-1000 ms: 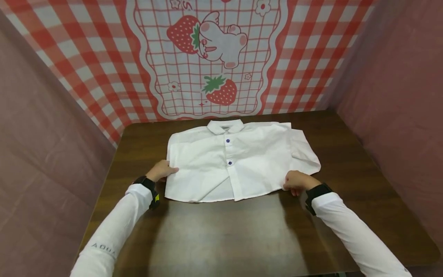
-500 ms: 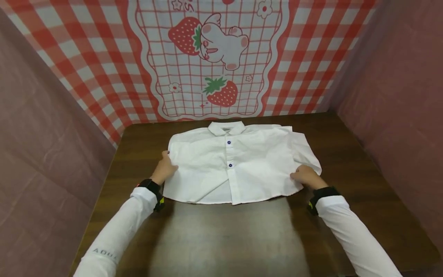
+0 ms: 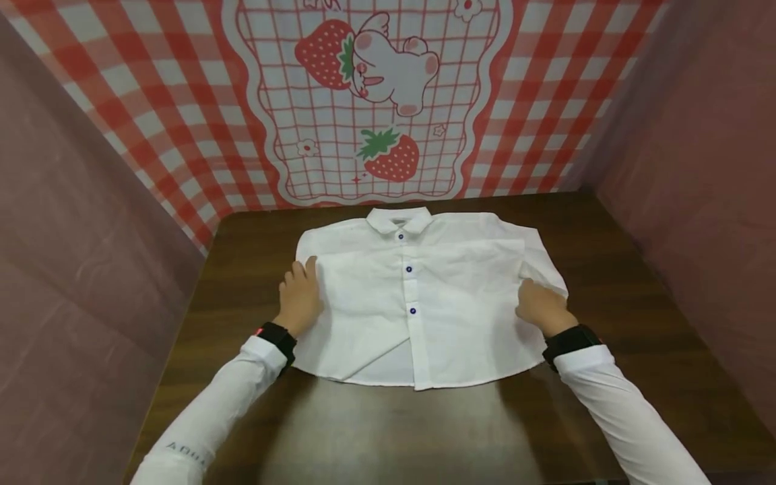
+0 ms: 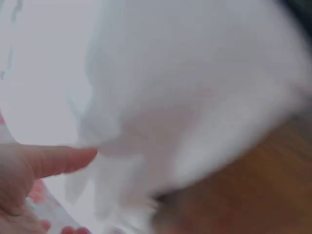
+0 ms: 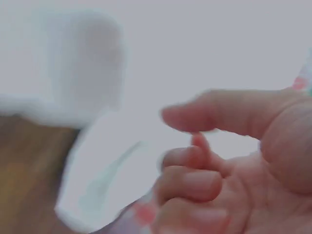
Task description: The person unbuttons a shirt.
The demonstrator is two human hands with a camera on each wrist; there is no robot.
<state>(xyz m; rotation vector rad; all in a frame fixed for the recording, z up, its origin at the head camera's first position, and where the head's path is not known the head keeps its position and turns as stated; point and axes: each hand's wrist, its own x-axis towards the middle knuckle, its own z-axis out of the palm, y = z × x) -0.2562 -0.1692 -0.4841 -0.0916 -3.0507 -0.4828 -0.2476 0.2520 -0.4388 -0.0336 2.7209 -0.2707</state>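
A white button-up shirt lies front up on the table, its collar at the far side. Several dark blue buttons run down the placket, and the lower front parts in a slanted gap. Over the shirt's left side my left hand has its fingers extended; its thumb is straight in the left wrist view. Beside the right sleeve is my right hand. In the right wrist view its fingers curl loosely below the thumb, and no cloth shows between them. Both wrist views are blurred.
The shirt is on a dark brown wooden table. Behind it hangs a red-and-white checked cloth with strawberry prints. Pinkish drapes flank the table on both sides.
The shirt's hem has come nearer to me, and another button shows. The right sleeve lies flatter. My left hand's fingers have spread over the side; my right hand has moved up from the hem.
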